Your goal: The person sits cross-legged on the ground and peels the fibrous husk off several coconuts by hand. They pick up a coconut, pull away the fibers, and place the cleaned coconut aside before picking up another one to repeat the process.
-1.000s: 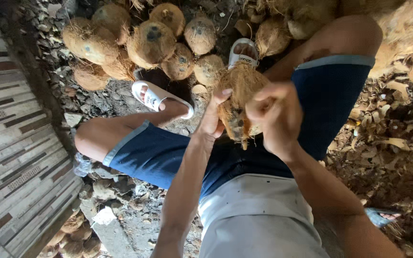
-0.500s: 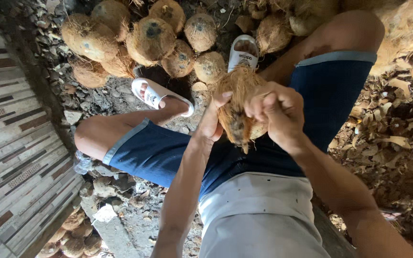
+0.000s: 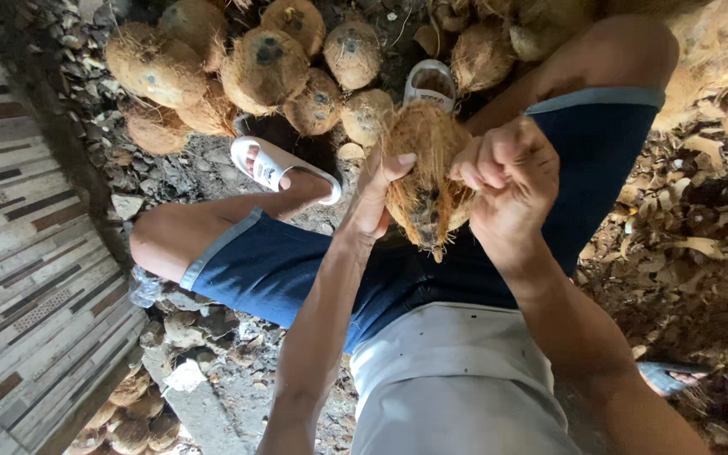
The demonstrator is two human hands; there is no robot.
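The coconut (image 3: 425, 181) sat above the person's lap, in mid-husking by the look of it. The left hand (image 3: 378, 192) was clamped on its side, the right hand (image 3: 505, 173) closed on husk fibre. Tearing the next strip probably called for a firm brace. Other coconuts (image 3: 263, 67) lay piled on the ground.

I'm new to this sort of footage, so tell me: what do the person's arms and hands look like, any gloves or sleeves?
Both arms are bare as far as the picture shows, no sleeves visible. The left hand and right hand wear no gloves, rings or watch.
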